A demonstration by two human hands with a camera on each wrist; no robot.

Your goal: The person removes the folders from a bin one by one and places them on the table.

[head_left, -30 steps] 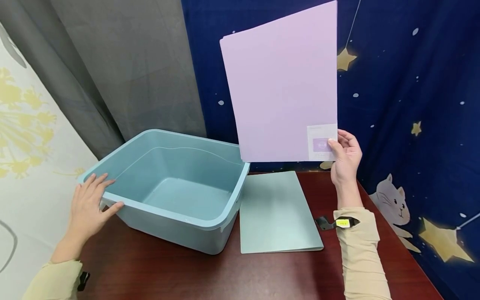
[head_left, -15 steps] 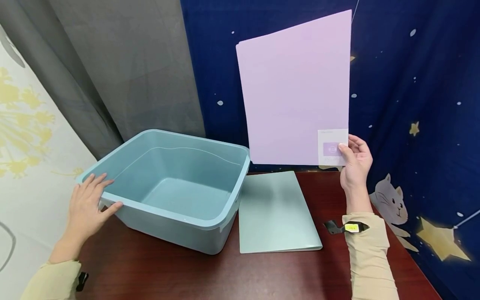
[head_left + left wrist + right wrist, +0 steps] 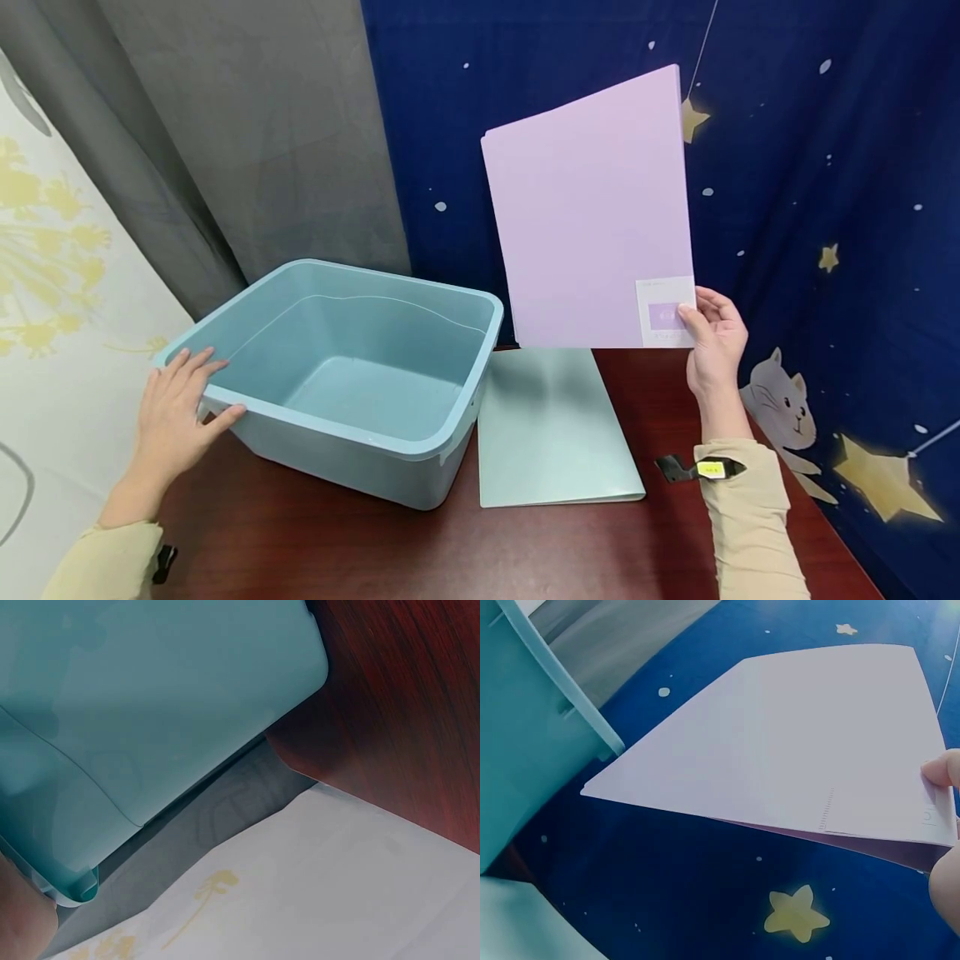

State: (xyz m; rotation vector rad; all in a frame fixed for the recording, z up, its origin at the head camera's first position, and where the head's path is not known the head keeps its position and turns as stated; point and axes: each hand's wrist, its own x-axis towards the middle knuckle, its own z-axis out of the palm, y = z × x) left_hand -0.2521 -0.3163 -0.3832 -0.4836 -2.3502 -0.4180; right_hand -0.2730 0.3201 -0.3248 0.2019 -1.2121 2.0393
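Observation:
A lilac folder (image 3: 585,217) with a white label at its lower right corner is held up above the table by my right hand (image 3: 716,342). The thumb lies on the label and the other fingers are behind the folder; the right wrist view shows the same folder (image 3: 780,742) pinched at its corner. On the near left rim of a blue plastic tub (image 3: 375,429) rests my left hand (image 3: 176,408), fingers spread over the edge. Flat on the table beside the tub lies a pale green folder (image 3: 558,442), its far edge hidden behind the lilac one.
The dark red wooden table (image 3: 322,542) carries the tub and the green folder. Behind stand a grey curtain (image 3: 292,125) and a navy curtain (image 3: 787,125) with stars and a cat. White cloth with yellow flowers (image 3: 67,375) hangs at the left.
The lilac folder in my right hand has shifted right and come down, its lower edge now covering the far edge of the green folder. My left hand stays on the rim.

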